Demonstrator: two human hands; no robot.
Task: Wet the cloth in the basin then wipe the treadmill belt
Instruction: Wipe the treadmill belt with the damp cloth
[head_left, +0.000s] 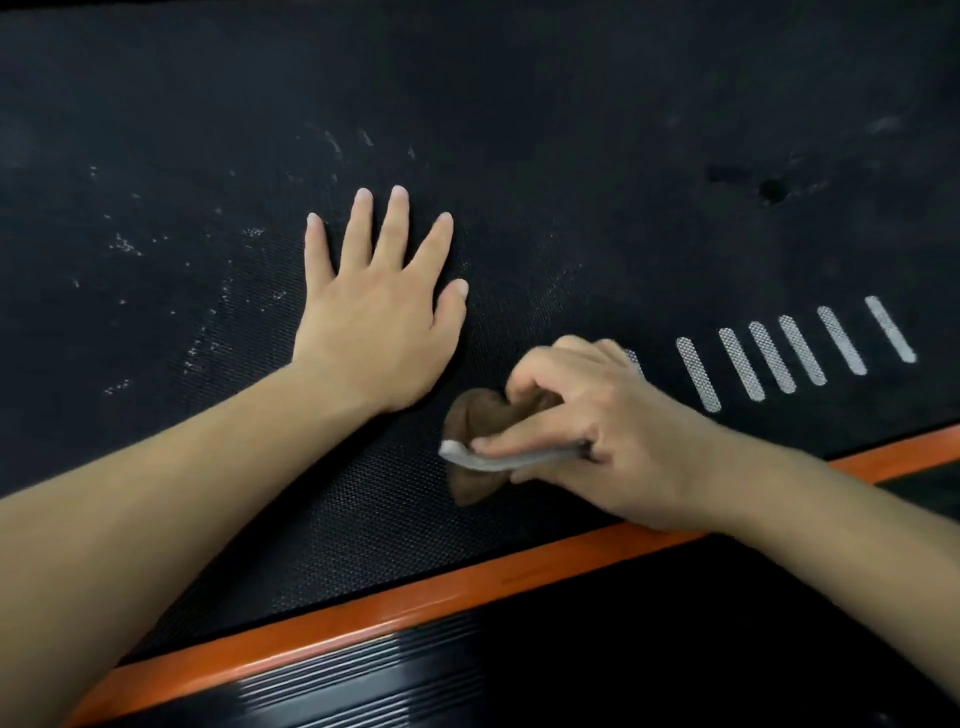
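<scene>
Where the black textured belt (571, 130) fills most of the view, pale smears and specks lie scattered over its left and upper parts. An orange strip (415, 587) runs along its near edge, with a ribbed black rail (389, 670) just below. The left hand (379, 322) lies flat on the belt, its fingers (395, 223) straight and spread wide. The right hand (597, 415), near the orange strip, curls its fingers round a bunched brown cloth (483, 415) with a pale edge, pressed on the belt. White stripes (789, 353) slant in a row just right of that hand.
</scene>
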